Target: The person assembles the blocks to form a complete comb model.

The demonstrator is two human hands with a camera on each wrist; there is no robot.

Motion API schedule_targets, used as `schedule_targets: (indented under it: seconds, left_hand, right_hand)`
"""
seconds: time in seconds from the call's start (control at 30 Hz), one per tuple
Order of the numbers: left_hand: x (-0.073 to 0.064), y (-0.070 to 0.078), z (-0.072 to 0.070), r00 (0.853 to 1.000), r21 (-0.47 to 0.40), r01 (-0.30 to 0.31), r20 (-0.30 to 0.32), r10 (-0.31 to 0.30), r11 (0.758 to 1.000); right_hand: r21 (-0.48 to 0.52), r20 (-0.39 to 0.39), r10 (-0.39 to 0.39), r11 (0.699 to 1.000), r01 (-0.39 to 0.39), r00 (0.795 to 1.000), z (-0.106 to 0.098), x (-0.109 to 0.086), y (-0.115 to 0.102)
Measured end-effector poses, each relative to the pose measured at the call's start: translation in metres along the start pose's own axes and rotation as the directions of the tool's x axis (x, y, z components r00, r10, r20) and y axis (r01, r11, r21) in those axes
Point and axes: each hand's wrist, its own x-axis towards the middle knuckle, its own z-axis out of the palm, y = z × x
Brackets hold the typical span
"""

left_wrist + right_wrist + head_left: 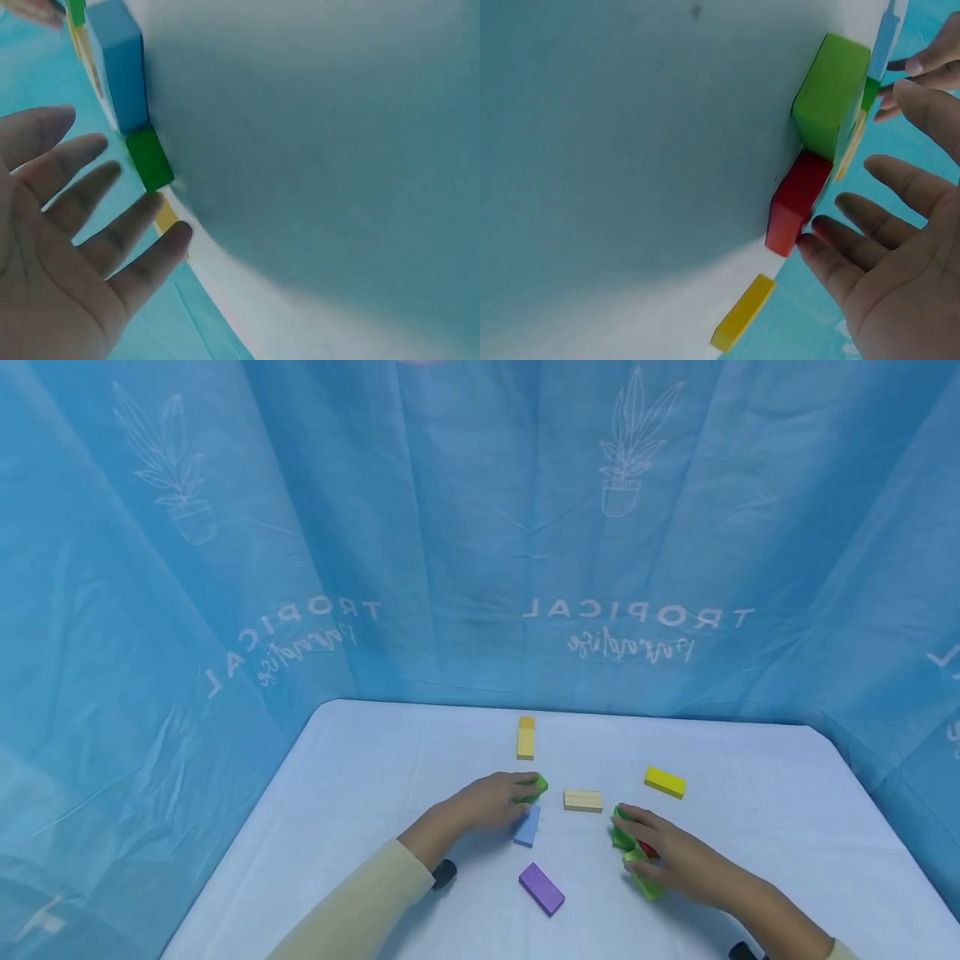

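Observation:
Fingers spread, my left hand (pixel 487 802) reaches over a green block (pixel 542 784) and partly hides it. A blue block (pixel 527 827) lies just below those fingers; the left wrist view shows the blue block (pixel 120 75) end to end with the green block (pixel 150 160). My right hand (pixel 690 860) is spread above a light green block (pixel 647 883), a second green block (pixel 622 837) and a red block (pixel 650 850), covering parts of them. In the right wrist view, extended fingertips come right at the red block (pixel 799 202), beside the light green block (pixel 832 94).
Between the hands lie a purple block (pixel 542 890) and a pale wooden block (pixel 582 801). Farther back are a yellow block (pixel 665 782) and a yellow-orange piece (pixel 526 739). Blue printed curtains (pixel 465 527) hang behind and beside the white table (pixel 390 752).

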Motion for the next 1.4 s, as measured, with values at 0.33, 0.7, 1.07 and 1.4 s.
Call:
schedule_targets:
  seconds: [0.33, 0.7, 1.07, 1.4]
  left_hand:
    - [-0.009, 0.007, 0.013, 0.999, 0.123, 0.038, -0.029, -0.035, 0.992]
    - [-0.005, 0.001, 0.008, 0.998, 0.146, 0.043, -0.059, -0.035, 0.988]
    - [-0.013, -0.006, 0.004, 0.997, 0.213, 0.073, -0.009, -0.073, 0.974]
    - [-0.01, -0.002, 0.006, 0.998, 0.214, 0.058, -0.008, -0.058, 0.975]
  right_hand:
    - [-0.124, -0.011, -0.044, 0.991, 0.042, 0.999, 0.006, 0.019, -0.008]
    - [-0.182, 0.003, -0.016, 0.983, 0.016, 1.0, 0.015, 0.044, -0.028]
    - [-0.271, -0.009, -0.061, 0.961, 0.056, 0.998, 0.014, 0.048, -0.044]
    - [-0.216, 0.02, -0.085, 0.973, 0.087, 0.996, 0.023, 0.05, -0.055]
